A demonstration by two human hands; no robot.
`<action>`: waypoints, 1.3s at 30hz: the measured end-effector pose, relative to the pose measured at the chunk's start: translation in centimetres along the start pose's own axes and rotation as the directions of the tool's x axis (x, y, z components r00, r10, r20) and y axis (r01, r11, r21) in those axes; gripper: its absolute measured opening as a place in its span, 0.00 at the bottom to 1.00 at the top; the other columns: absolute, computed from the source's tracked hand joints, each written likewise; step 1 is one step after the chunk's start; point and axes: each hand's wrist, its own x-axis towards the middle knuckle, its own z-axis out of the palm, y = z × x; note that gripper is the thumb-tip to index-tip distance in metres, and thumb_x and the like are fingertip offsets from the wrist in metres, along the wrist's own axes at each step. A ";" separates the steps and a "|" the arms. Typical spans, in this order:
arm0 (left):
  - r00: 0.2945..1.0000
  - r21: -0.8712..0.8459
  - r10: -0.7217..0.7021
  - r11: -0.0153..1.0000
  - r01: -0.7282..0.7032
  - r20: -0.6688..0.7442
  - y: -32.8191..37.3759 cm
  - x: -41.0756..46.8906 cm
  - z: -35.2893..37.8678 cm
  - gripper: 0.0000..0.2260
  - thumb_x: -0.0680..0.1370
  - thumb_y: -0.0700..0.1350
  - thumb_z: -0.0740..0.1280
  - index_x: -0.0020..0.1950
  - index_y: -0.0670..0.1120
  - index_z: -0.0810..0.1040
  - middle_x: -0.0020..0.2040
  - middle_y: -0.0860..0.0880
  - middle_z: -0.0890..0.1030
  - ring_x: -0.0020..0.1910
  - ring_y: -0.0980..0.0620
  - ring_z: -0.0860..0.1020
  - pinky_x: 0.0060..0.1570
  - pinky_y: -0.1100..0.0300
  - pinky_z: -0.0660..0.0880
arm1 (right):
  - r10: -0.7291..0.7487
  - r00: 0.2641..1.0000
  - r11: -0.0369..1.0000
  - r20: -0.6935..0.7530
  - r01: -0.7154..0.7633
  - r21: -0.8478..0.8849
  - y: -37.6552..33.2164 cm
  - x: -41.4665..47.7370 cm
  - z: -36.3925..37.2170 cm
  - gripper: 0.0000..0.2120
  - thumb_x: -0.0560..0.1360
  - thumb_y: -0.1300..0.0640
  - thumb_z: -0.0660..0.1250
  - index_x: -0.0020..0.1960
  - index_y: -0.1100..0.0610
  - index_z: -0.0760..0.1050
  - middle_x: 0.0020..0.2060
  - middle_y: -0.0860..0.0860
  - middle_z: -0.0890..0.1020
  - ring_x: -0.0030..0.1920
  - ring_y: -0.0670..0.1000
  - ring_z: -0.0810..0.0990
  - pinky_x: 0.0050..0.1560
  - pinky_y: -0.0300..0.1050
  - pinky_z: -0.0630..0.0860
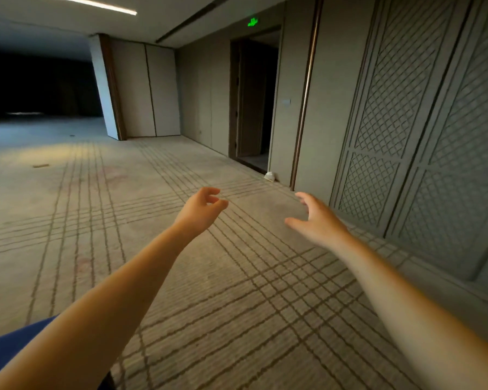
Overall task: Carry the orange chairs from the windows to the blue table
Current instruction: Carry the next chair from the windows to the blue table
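Both arms reach forward over the carpet [237, 291], bare to the elbow, w/ the doorway [254, 99] ahead of them. The left hand [203, 205] is in the air below the doorway and a bit to the left of it. Its fingers are loosely curled, thumb near the fingertips, and it grasps nothing. The right hand [319, 218] is below the doorway and to the right of it, apart from the left hand. Its fingers are spread and relaxed, thumb pointing to the left, and it is also empty.

Where the orange chairs are, I cannot tell from this view. A blue shape [12, 344] shows far below and left of the doorway, at the pic's bottom corner, under the left forearm. I cannot tell if it is the blue surface or sth else.

The doorway is dark inside. A green exit sign [252, 22] glows just above it. A small white object [269, 176] lies on the floor at the doorway's right foot, and a wall switch [286, 102] sits just right of the doorway. Further right are wall panels [406, 108] w/ a lattice pattern. Far left of the doorway the room goes dark, and a ceiling light strip [96, 4] runs up there. A small brown item [41, 165] lies on the carpet, well left of the doorway.
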 end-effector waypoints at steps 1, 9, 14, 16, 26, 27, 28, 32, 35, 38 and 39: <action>1.000 -0.005 -0.015 1.000 0.014 -0.025 -0.1 2.1 0.5 0.20 0.77 0.51 0.68 0.68 0.48 0.71 0.56 0.50 0.79 0.53 0.52 0.78 0.56 0.52 0.75 | -0.013 1.000 1.000 0.020 0.013 0.003 0.5 3.0 -0.1 0.37 0.72 0.40 0.70 0.76 0.43 0.57 0.75 0.48 0.63 0.72 0.53 0.67 0.65 0.52 0.68; 0.975 0.061 -0.078 0.994 0.092 -0.207 -4.8 14.0 -1.8 0.19 0.76 0.54 0.68 0.65 0.53 0.72 0.52 0.56 0.79 0.47 0.57 0.79 0.46 0.58 0.75 | -0.137 0.970 0.979 0.203 0.100 0.179 0.4 20.9 4.1 0.34 0.73 0.41 0.70 0.74 0.41 0.60 0.73 0.49 0.66 0.69 0.51 0.68 0.62 0.49 0.69; 0.929 0.069 -0.143 0.982 0.177 -0.341 -10.6 21.2 -6.7 0.19 0.75 0.55 0.68 0.64 0.54 0.72 0.50 0.58 0.78 0.47 0.58 0.78 0.44 0.60 0.75 | -0.279 0.905 0.942 0.321 0.193 0.275 -3.9 31.1 11.0 0.34 0.76 0.49 0.70 0.77 0.48 0.59 0.75 0.52 0.64 0.73 0.53 0.65 0.70 0.54 0.67; 0.915 0.076 -0.151 0.978 0.192 -0.375 -12.8 24.4 -8.9 0.19 0.76 0.54 0.68 0.65 0.53 0.72 0.51 0.56 0.78 0.47 0.58 0.78 0.44 0.60 0.74 | -0.331 0.877 0.928 0.348 0.237 0.287 -6.2 34.9 13.9 0.34 0.77 0.51 0.69 0.78 0.51 0.58 0.76 0.53 0.63 0.74 0.55 0.64 0.72 0.56 0.66; 0.829 0.074 -0.189 0.961 0.267 -0.527 -22.4 40.8 -22.7 0.21 0.76 0.53 0.68 0.68 0.49 0.71 0.53 0.53 0.79 0.49 0.54 0.78 0.51 0.55 0.75 | -0.439 0.821 0.891 0.365 0.347 0.292 -19.7 56.2 29.8 0.37 0.73 0.45 0.71 0.77 0.48 0.59 0.75 0.52 0.64 0.72 0.54 0.67 0.69 0.54 0.69; 0.825 0.082 -0.193 0.957 0.277 -0.532 -23.2 41.6 -23.5 0.21 0.76 0.54 0.68 0.67 0.50 0.71 0.52 0.54 0.79 0.48 0.56 0.78 0.49 0.57 0.75 | -0.438 0.819 0.892 0.370 0.346 0.290 -20.5 57.4 30.9 0.37 0.72 0.43 0.71 0.77 0.48 0.59 0.75 0.52 0.65 0.72 0.54 0.67 0.68 0.53 0.69; 0.815 0.087 -0.201 0.952 0.293 -0.543 -23.9 42.4 -24.2 0.21 0.76 0.55 0.68 0.67 0.51 0.71 0.52 0.55 0.78 0.47 0.57 0.78 0.45 0.59 0.74 | -0.444 0.813 0.890 0.377 0.351 0.293 -21.4 58.6 32.1 0.38 0.71 0.42 0.70 0.77 0.47 0.59 0.74 0.51 0.65 0.72 0.54 0.68 0.66 0.53 0.70; 0.754 0.080 -0.247 0.926 0.368 -0.608 -28.5 47.7 -29.3 0.20 0.76 0.54 0.67 0.67 0.51 0.71 0.52 0.54 0.78 0.47 0.57 0.78 0.43 0.61 0.72 | -0.486 0.762 0.870 0.429 0.371 0.325 -26.7 66.4 39.7 0.38 0.71 0.41 0.70 0.77 0.46 0.59 0.74 0.50 0.65 0.71 0.53 0.68 0.63 0.51 0.71; 0.708 0.072 -0.275 0.906 0.418 -0.651 -32.4 52.0 -33.0 0.19 0.77 0.52 0.67 0.67 0.49 0.71 0.54 0.52 0.79 0.50 0.52 0.79 0.52 0.55 0.74 | -0.536 0.710 0.842 0.456 0.409 0.352 -30.4 72.3 45.5 0.38 0.72 0.41 0.70 0.77 0.46 0.58 0.75 0.50 0.64 0.72 0.54 0.67 0.66 0.52 0.70; 0.663 0.071 -0.279 0.891 0.449 -0.695 -35.8 56.9 -36.8 0.19 0.78 0.50 0.66 0.67 0.48 0.71 0.55 0.50 0.79 0.52 0.50 0.78 0.56 0.52 0.74 | -0.614 0.628 0.789 0.478 0.493 0.366 -34.5 78.3 50.6 0.37 0.74 0.42 0.69 0.77 0.46 0.56 0.75 0.51 0.63 0.73 0.54 0.66 0.66 0.52 0.69; 0.650 0.070 -0.280 0.886 0.458 -0.707 -36.9 58.6 -38.1 0.19 0.78 0.50 0.66 0.67 0.48 0.71 0.56 0.49 0.79 0.53 0.50 0.78 0.57 0.51 0.74 | -0.640 0.599 0.768 0.481 0.524 0.369 -35.9 80.3 52.0 0.37 0.74 0.42 0.69 0.78 0.46 0.56 0.75 0.51 0.63 0.73 0.54 0.66 0.66 0.52 0.69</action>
